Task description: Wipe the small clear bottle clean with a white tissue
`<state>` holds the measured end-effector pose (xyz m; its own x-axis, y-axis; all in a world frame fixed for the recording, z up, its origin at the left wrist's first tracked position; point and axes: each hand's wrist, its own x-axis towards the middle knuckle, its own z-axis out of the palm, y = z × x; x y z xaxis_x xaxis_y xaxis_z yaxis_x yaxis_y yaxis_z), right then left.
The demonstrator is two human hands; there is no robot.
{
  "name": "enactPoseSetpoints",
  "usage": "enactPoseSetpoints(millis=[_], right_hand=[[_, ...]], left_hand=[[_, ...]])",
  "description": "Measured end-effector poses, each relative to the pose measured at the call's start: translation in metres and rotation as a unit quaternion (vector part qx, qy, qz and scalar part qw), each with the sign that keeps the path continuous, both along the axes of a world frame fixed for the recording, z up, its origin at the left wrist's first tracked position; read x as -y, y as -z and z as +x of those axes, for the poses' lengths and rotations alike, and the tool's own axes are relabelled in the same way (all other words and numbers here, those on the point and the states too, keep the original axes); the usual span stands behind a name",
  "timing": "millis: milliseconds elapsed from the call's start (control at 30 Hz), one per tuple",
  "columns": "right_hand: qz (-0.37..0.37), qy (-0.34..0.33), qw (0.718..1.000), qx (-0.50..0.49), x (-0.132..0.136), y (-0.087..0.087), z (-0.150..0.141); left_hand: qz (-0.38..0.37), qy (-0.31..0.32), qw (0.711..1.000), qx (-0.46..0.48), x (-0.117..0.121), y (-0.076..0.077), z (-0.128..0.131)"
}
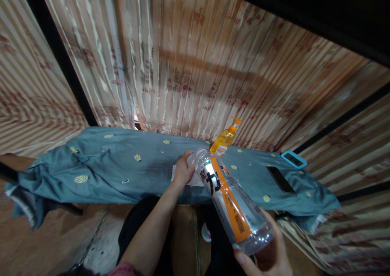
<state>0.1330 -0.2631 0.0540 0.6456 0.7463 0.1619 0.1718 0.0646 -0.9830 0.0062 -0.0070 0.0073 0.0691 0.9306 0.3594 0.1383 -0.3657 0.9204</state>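
Note:
A large clear plastic bottle (227,199) with an orange and white label is tilted in front of me, its base low on the right and its neck up to the left. My right hand (268,251) is wrapped round the base end. At the neck end, my left hand (184,170) is closed, its fingertips against clear plastic by the bottle's mouth. Whether a separate small clear piece is there, I cannot tell. Below the left hand lies a white paper-like sheet (196,181), partly hidden. Just behind the bottle's neck stands a pump bottle (224,140) of yellow liquid.
A blue-green patterned cloth covers the narrow table (146,178). On its right lie a black phone (280,179) and a light-blue framed object (293,159). Striped curtains (183,73) hang close behind and at both sides, with dark frame bars (57,52).

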Motion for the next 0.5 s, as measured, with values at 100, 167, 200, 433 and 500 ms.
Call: enactPoseSetpoints(millis=[100, 167, 200, 433, 500], right_hand=[[-0.003, 0.0, 1.0, 0.008, 0.0001, 0.0014, 0.0009], [-0.001, 0.001, 1.0, 0.01, -0.0003, 0.0017, 0.001], [0.0, 0.002, 1.0, 0.009, -0.0005, 0.0017, 0.0009], [0.003, -0.005, 1.0, 0.004, -0.0011, 0.0003, 0.0013], [-0.003, -0.004, 1.0, 0.009, -0.0014, -0.0001, 0.0015]], left_hand=[[0.002, 0.004, 1.0, -0.001, 0.0005, -0.0011, -0.0004], [0.001, 0.006, 1.0, -0.002, 0.0008, -0.0018, -0.0006], [0.0, 0.005, 1.0, -0.003, 0.0009, -0.0021, -0.0007], [-0.003, 0.003, 1.0, -0.007, 0.0008, -0.0014, -0.0009], [-0.002, 0.003, 1.0, -0.009, 0.0005, -0.0011, -0.001]])
